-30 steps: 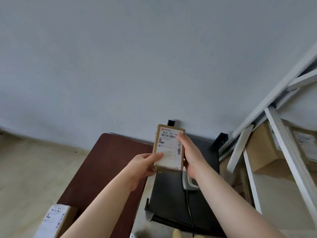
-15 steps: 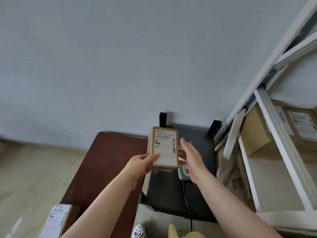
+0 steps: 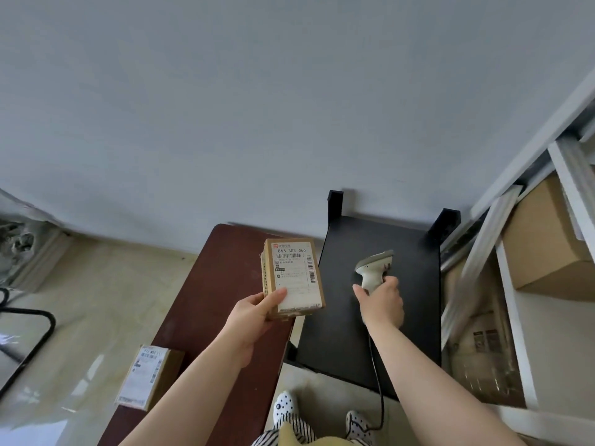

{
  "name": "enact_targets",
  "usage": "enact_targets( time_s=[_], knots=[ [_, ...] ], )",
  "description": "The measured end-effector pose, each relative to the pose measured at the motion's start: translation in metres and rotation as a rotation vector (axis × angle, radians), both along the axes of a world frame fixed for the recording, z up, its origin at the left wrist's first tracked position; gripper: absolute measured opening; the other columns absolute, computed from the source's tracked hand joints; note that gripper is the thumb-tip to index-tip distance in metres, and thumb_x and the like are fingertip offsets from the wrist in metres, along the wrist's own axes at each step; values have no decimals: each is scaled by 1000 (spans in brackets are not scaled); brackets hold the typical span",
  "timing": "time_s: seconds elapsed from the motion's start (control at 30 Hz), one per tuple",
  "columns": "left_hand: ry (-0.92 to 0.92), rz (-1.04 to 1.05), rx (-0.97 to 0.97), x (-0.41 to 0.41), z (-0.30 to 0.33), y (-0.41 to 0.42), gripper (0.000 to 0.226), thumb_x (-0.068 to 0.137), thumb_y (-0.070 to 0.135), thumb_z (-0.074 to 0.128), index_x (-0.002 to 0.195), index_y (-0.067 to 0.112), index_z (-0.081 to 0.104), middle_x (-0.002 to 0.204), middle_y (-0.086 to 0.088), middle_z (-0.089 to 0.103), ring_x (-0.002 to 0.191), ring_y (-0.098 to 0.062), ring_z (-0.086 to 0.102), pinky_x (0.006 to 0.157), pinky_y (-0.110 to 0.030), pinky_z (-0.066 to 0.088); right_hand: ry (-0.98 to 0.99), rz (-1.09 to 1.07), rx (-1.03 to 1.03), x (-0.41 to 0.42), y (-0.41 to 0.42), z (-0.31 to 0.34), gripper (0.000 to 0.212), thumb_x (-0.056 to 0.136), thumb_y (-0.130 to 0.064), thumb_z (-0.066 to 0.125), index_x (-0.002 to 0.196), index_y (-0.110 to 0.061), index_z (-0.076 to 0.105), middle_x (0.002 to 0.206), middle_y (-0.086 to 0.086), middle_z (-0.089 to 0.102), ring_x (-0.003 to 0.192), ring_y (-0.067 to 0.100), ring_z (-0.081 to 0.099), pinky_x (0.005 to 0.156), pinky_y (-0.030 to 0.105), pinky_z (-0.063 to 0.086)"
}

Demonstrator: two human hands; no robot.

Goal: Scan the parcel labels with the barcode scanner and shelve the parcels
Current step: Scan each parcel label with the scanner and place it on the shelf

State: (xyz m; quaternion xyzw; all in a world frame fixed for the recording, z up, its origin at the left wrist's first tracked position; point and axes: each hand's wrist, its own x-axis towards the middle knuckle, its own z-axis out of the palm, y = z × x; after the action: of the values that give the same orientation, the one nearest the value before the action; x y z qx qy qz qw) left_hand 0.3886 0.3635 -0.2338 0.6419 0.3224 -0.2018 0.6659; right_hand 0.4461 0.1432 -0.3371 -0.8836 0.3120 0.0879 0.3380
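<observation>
My left hand (image 3: 254,312) grips a small brown parcel (image 3: 291,278) by its lower left corner and holds it up with the white barcode label facing me. My right hand (image 3: 381,300) is curled round the handle of a white barcode scanner (image 3: 375,267) over the black side table (image 3: 415,284). The scanner's head points up and to the right, away from the parcel, and its cord trails down toward me. A second labelled parcel (image 3: 148,375) lies on the near left corner of the dark red table (image 3: 212,284).
A white shelf frame (image 3: 512,300) stands at the right with a brown box (image 3: 547,239) on an upper level and more parcels (image 3: 483,342) lower down. The grey wall is just behind both tables. A black metal frame (image 3: 35,342) sits at the far left.
My right hand has let go of the parcel and taken hold of the scanner on the black table. The left hand now holds the parcel alone. The view has tilted down.
</observation>
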Motion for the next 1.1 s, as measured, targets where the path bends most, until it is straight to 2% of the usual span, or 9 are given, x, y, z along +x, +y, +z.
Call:
enact_targets(
  time_s=[0.2, 0.27, 0.33, 0.43, 0.53, 0.6, 0.67, 0.9, 1.1],
  knots=[
    [-21, 23, -18, -2, -1, 8, 29, 93, 30, 69, 116, 11, 69, 106, -6, 78, 108, -23, 72, 99, -34, 54, -6, -93, 170, 0, -3, 9, 44, 87, -26, 72, 118, -9, 47, 111, 12, 66, 96, 34, 64, 74, 38, 49],
    [-34, 27, -47, 1, 1, 9, 30, 94, 29, 69, 118, 11, 69, 107, -6, 78, 107, -23, 72, 90, -30, 54, -74, -88, 302, -2, -8, 26, 41, 88, -24, 71, 120, -11, 49, 108, 7, 63, 90, 25, 60, 74, 35, 46],
    [-55, 25, -79, 5, 4, 11, 31, 94, 26, 68, 120, 10, 68, 109, -7, 78, 104, -22, 73, 84, -27, 54, -167, -49, 533, -3, -16, 49, 35, 90, -17, 68, 120, -10, 52, 109, 5, 62, 91, 19, 58, 77, 32, 43],
    [-86, 7, -117, 11, 8, 15, 32, 94, 22, 66, 122, 7, 67, 111, -9, 77, 101, -22, 74, 82, -27, 56, -179, 194, 752, -8, -30, 87, 22, 92, -19, 68, 111, -10, 62, 100, 5, 69, 89, 18, 63, 74, 28, 46],
    [-103, -23, -130, 18, 10, 23, 34, 93, 22, 66, 123, 4, 66, 113, -11, 76, 101, -22, 74, 86, -31, 57, -144, 483, 885, -12, -45, 120, 36, 79, -38, 77, 100, -11, 67, 84, 6, 73, 75, 14, 66, 73, 28, 52],
    [-98, -43, -132, 21, 12, 27, 33, 94, 21, 65, 123, 3, 66, 114, -13, 75, 99, -22, 74, 93, -36, 56, -103, 617, 921, -13, -51, 134, 45, 68, -45, 75, 96, -10, 68, 81, 7, 72, 71, 15, 65, 70, 25, 53],
    [-91, -66, -131, 23, 13, 30, 34, 96, 21, 64, 124, 3, 66, 114, -13, 75, 99, -21, 73, 96, -36, 56, -61, 706, 919, -12, -56, 139, 44, 67, -45, 74, 94, -11, 68, 81, 9, 71, 71, 16, 63, 70, 27, 53],
    [-90, -123, -120, 17, 19, 30, 34, 96, 19, 64, 127, 6, 66, 115, -10, 76, 100, -19, 74, 85, -28, 58, 38, 877, 893, -16, -57, 147, 34, 71, -42, 72, 88, -13, 68, 78, 6, 69, 69, 15, 62, 66, 26, 52],
    [-87, -123, -118, 10, 19, 31, 31, 96, 16, 65, 126, 8, 67, 114, -8, 76, 99, -17, 75, 76, -22, 60, 69, 930, 870, -16, -58, 149, 37, 71, -45, 72, 86, -12, 67, 76, 7, 68, 68, 16, 60, 65, 25, 53]
  ],
)
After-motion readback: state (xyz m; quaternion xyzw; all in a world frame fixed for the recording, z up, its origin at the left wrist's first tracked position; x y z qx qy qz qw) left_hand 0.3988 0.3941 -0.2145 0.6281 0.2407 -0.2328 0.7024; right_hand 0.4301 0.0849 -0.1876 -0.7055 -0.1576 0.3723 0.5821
